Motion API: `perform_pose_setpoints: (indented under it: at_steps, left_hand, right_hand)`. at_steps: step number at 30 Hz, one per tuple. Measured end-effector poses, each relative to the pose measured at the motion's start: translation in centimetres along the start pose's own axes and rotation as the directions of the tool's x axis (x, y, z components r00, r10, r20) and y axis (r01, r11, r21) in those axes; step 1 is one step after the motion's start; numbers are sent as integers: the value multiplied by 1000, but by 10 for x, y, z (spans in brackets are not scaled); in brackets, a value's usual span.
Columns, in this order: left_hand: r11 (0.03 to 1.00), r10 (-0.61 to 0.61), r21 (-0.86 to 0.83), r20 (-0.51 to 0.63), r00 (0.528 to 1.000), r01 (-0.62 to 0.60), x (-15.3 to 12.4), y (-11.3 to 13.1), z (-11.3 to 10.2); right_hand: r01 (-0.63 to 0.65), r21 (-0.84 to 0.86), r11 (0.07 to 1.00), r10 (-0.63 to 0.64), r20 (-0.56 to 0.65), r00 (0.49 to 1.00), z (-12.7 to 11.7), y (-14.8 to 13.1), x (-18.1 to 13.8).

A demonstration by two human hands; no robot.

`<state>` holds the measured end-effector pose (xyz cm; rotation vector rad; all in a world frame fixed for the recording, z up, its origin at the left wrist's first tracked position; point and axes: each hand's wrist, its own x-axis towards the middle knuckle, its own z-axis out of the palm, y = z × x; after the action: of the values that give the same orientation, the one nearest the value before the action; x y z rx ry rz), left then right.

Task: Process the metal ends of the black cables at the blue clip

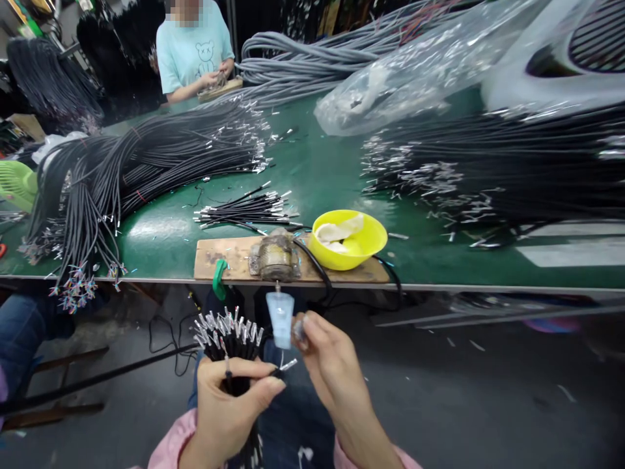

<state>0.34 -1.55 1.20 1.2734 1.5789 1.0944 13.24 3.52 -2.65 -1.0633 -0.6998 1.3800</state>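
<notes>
A bundle of black cables [237, 384] with silvery stripped ends is wrapped in my left hand [229, 404]. Between that hand's thumb and index finger, one cable end [288, 365] is pinched and points right. My right hand [334, 361] is closed beside it, its fingertips on a small greyish scrap [299, 329] whose kind I cannot make out. Just left of those fingertips hangs a light blue tapered piece [280, 319] on the shaft of a small motor [276, 257]. The motor sits on a wooden board [206, 257] at the table's front edge.
On the green table [312, 163] lie a short cable pile [244, 212], long black cables at left [161, 146] and right [512, 163], and grey cables [293, 55]. A yellow bowl [368, 251] and green clip [219, 280] are near the motor. A person [195, 58] works opposite.
</notes>
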Motion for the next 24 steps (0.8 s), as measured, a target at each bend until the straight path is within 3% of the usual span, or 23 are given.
perform_pose_setpoints:
  at_steps: [2, 3, 5, 8, 10, 18, 21, 24]
  left_hand:
    - [999, -11, 30, -19, 1000, 12, -2, -3, 0]
    - [998, -15, 55, -24, 1000, 16, -2, -4, 0]
    - [993, -16, 118, 3, 1000, 15, -3, -4, 2]
    - [982, -11, 190, 76, 997, -4, -4, -2, 5]
    - [980, -13, 199, 95, 995, -6, -5, -1, 6]
    - [990, -34, 142, 71, 997, 23, -2, -10, 7]
    - [992, -75, 100, 41, 996, 70, -2, -15, 9]
    - [995, -97, 37, 46, 994, 95, -3, -16, 7]
  right_hand:
    - [198, -163, 967, -207, -45, 977, -2, -1, -15]
    - [314, -246, 917, -334, -40, 942, -1, -2, -23]
    - [520, -385, 762, -538, 71, 840, 4, -4, -35]
    - [674, -491, 552, -613, 310, 727, 15, -6, -43]
    - [686, -511, 518, -590, 367, 719, 20, -5, -43]
    - [644, -467, 605, -531, 366, 764, 11, -9, -39]
    - [638, -512, 575, -583, 290, 759, 12, -6, -42]
    - [640, -526, 560, -671, 165, 723, 16, 2, -45]
